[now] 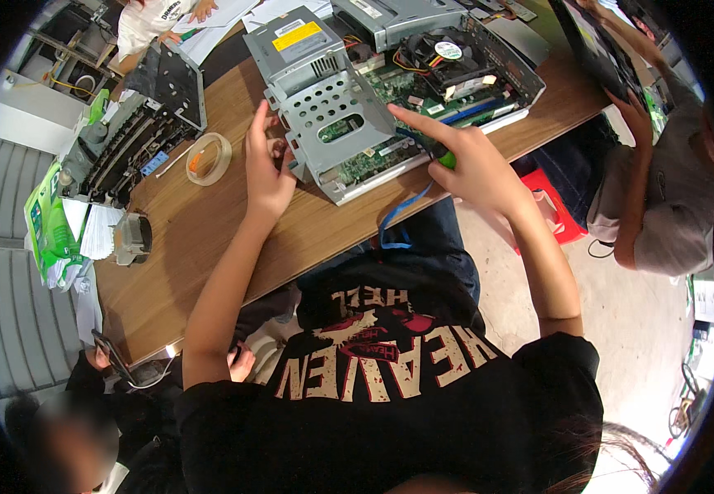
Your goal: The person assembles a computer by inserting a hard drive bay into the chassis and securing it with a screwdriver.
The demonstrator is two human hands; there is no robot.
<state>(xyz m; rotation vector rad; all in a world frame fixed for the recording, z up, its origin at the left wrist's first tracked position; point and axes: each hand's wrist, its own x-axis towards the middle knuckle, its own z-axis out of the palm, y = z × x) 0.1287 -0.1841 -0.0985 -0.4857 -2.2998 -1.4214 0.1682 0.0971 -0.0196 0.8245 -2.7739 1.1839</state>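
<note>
An opened desktop computer case (pixel 501 115) lies on the wooden table in front of me, its green circuit board (pixel 369 165) partly covered by a perforated metal drive bracket (pixel 332 115). My left hand (pixel 268 169) is at the bracket's left edge, fingers apart and some bent, the fingertips against the metal. Wrapped in the curled fingers of my right hand (pixel 476 169) is a screwdriver (pixel 446 158) with a green and dark handle; its tip I cannot make out. The right index finger stretches to the bracket's right edge. A silver optical drive (pixel 295 45) adjoins the bracket's far end.
A black fan (pixel 446 53) sits inside the case. Left on the table are a tape roll (pixel 209 159), dark dismantled machine parts (pixel 118 148) and a green package (pixel 48 226). A blue strap (pixel 394 226) hangs at the table edge. Other people are around; one at right holds a dark panel (pixel 600 49).
</note>
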